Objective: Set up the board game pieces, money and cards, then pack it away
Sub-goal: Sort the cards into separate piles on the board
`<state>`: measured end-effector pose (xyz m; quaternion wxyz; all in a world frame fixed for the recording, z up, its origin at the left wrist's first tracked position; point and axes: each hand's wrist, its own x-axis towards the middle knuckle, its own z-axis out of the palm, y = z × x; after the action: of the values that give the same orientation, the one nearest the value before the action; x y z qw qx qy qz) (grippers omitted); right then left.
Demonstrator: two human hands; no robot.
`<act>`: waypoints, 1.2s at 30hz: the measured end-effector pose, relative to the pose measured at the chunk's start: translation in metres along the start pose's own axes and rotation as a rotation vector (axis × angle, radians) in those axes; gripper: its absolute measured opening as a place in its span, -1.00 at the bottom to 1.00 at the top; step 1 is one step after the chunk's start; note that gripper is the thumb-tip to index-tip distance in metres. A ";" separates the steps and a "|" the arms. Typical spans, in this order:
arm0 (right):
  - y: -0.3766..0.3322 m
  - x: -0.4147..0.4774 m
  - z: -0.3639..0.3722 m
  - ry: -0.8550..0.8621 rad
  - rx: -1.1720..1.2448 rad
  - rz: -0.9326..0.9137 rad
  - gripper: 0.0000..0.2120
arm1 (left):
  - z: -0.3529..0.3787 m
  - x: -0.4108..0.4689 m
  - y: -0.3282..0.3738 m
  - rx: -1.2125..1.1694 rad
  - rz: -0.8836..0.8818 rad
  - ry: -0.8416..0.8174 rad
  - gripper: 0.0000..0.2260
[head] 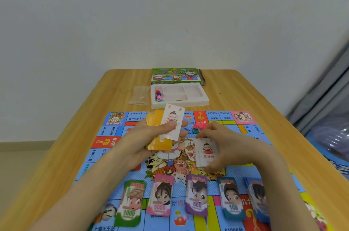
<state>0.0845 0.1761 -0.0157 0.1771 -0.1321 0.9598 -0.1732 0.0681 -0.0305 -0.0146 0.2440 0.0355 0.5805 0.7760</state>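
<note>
The game board (105, 157) lies flat on the wooden table (245, 102). My left hand (151, 142) grips a stack of orange cards (157, 144) above the board, my thumb pinning one white card (173, 121) on top. My right hand (224, 144) holds a small pile of white cards (206, 152) that rests on the board's middle. Several piles of play money run along the near side: green 1000 (130, 202), pink 5000 (160, 195), purple 500 (196, 195), teal 100 (231, 198) and blue (257, 198). Small pink pieces (200, 126) lie beyond my right hand.
A white plastic tray (198, 101) holding coloured pawns and dice (159, 95) sits behind the board. The green game box (175, 76) stands at the far edge by the wall. A clear plastic bag (139, 95) lies left of the tray. Blue sheeting (328, 136) is at the right.
</note>
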 end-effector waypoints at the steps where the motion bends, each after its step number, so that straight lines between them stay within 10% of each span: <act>1: 0.000 0.000 0.000 0.009 0.012 0.000 -0.22 | 0.000 0.000 0.000 0.006 -0.001 -0.003 -0.75; 11: -0.016 0.008 0.004 0.474 0.450 -0.267 -0.91 | 0.001 0.002 -0.003 0.011 -0.005 0.024 -0.68; 24: -0.026 0.020 0.013 0.735 0.435 -0.519 -0.78 | 0.006 0.000 -0.004 -0.023 -0.011 -0.007 -0.83; 36: -0.020 0.010 -0.001 0.850 0.938 -0.136 -0.75 | 0.002 0.006 -0.006 0.111 -0.034 0.054 -0.47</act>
<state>0.0787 0.1550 -0.0102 -0.1915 -0.0209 0.7580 -0.6232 0.0658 -0.0245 -0.0209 0.2391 0.0180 0.6294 0.7392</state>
